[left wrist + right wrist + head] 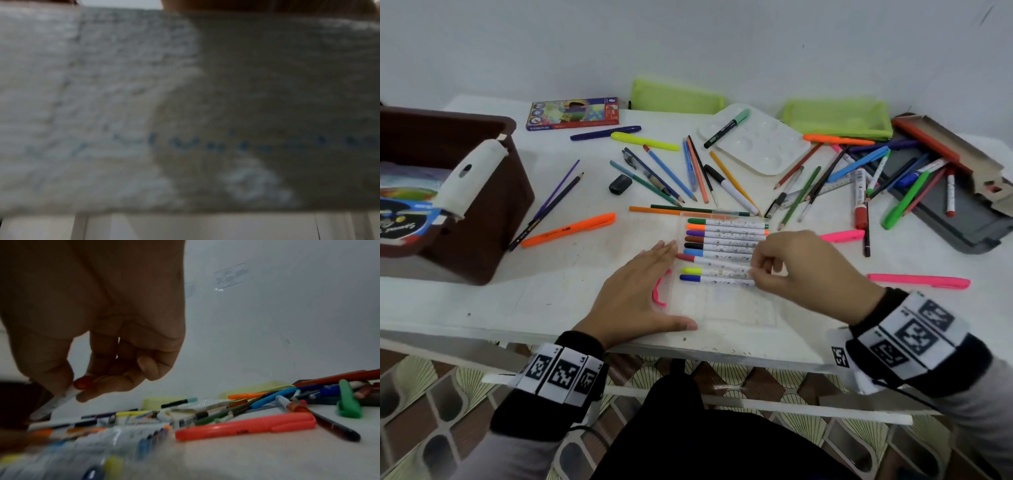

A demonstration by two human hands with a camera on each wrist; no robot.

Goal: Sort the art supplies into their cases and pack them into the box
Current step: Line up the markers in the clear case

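Observation:
A clear marker case (722, 310) with a pink handle (659, 293) lies open near the table's front edge. Several white markers with coloured caps lie in a row inside it. My right hand (755, 269) pinches the tail end of the red-capped marker (709, 261), which lies slightly askew in the row. The right wrist view shows thumb and finger of my right hand (82, 387) round that marker's (61, 400) red tip. My left hand (650, 277) lies flat on the table, fingers straight, touching the case's left side. The left wrist view shows only blurred tabletop.
A brown box (482, 212) holding supplies stands at the left. Loose pencils, pens and highlighters cover the table's middle and right. Behind are a pencil box (573, 113), two green pouches (674, 97), a white palette (763, 150) and a grey tin (969, 222).

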